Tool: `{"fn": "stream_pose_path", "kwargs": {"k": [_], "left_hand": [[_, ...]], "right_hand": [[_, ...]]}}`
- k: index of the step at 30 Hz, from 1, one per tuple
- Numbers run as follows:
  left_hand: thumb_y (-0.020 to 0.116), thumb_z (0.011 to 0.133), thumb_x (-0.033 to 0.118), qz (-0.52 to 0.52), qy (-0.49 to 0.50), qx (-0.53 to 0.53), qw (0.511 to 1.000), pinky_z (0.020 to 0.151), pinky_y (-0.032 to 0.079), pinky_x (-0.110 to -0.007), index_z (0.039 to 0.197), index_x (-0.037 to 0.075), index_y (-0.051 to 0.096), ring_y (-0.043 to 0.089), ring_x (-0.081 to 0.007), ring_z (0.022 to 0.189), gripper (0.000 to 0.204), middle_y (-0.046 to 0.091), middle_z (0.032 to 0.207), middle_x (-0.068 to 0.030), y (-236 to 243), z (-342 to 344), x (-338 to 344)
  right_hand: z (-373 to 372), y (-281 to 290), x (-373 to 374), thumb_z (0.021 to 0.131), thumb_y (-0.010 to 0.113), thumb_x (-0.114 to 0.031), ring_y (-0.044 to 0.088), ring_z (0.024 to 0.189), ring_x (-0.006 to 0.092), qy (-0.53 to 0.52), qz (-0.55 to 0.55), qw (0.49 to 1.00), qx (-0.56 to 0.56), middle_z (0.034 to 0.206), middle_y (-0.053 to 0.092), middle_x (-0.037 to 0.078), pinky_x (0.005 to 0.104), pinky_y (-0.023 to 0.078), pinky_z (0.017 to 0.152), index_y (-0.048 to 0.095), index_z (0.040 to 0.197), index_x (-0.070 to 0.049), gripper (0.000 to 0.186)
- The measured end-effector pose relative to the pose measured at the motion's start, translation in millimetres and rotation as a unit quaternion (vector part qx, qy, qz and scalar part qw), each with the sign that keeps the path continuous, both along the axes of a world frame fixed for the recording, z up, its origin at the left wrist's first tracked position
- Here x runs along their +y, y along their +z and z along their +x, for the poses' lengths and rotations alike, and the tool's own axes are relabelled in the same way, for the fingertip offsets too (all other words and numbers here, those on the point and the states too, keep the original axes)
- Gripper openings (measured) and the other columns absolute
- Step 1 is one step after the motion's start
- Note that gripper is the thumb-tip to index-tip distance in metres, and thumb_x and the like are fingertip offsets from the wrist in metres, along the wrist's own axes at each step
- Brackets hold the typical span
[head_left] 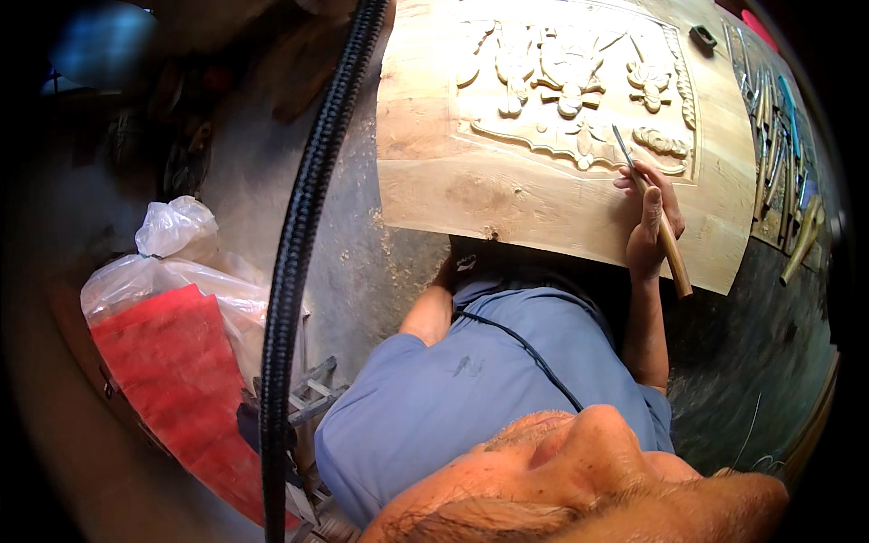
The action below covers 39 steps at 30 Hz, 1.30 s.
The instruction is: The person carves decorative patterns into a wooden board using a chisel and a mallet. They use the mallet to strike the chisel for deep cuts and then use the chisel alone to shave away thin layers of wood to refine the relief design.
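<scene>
My right hand (659,217) is closed round the wooden handle of a carving chisel (670,246). The chisel's thin metal blade points away from me, over the lower edge of a carved relief (579,145). This relief, with figures and a scrolled border, is cut into a pale wooden panel (430,192) that lies before me. My right fingers rest close to the panel's plain near margin. My left forearm (429,312) reaches toward the panel's near edge; the left hand itself is hidden there.
Several carving tools (771,145) lie in a row to the panel's right, with a thick wooden-handled tool (802,241) nearer me. A small dark block (701,38) sits on the panel. At left are a plastic bag (176,226), a red sheet (172,362) and a black braided cable (312,181).
</scene>
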<state>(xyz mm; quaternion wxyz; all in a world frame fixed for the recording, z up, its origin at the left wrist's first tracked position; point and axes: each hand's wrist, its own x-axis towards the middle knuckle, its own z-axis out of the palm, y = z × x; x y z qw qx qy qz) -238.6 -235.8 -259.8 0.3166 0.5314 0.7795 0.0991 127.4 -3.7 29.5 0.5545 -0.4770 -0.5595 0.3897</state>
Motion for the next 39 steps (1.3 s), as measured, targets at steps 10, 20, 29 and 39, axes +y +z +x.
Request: {"fn": "stream_pose_path", "kwargs": {"k": [10,20,29,39], "left_hand": [[0.072,0.100,0.016,0.121,0.073,0.034,0.989,0.075,0.057,-0.051,0.107,-0.001,0.077,0.072,-0.0468,0.088,0.019,0.077,0.096,-0.0237,-26,-25,14],[0.088,0.094,0.020,0.355,-0.199,0.048,0.912,0.060,0.055,-0.037,0.093,0.008,0.080,0.070,-0.0224,0.063,0.014,0.074,0.075,-0.0054,234,50,58],[0.087,0.097,0.026,0.510,-0.202,0.004,0.836,0.073,0.063,-0.037,0.127,0.005,0.078,0.080,-0.0257,0.091,0.037,0.083,0.108,-0.0101,271,112,182],[0.083,0.087,-0.001,0.484,-0.213,-0.071,0.846,0.055,0.053,-0.034,0.143,0.002,0.071,0.069,-0.0210,0.065,0.057,0.072,0.082,-0.0064,268,176,223]], "right_hand": [[0,-3,-7,0.116,0.059,-0.027,0.078,0.102,0.0222,0.040,0.016,0.998,-0.053,0.115,0.080,0.017,0.0340,0.060,0.095,0.072,0.135,0.006,0.040],[14,-4,7,0.109,0.064,-0.038,0.080,0.095,0.0280,0.159,0.041,0.984,-0.068,0.105,0.081,0.021,0.0386,0.062,0.091,0.076,0.127,0.008,0.051],[19,-14,8,0.112,0.059,-0.040,0.081,0.089,0.0288,0.136,0.049,0.989,-0.043,0.100,0.081,0.022,0.0391,0.062,0.089,0.075,0.125,0.010,0.054],[23,-2,13,0.093,0.062,-0.006,0.080,0.089,0.0299,0.183,0.045,0.979,-0.074,0.103,0.081,0.023,0.0396,0.062,0.090,0.076,0.123,0.008,0.036]]}}
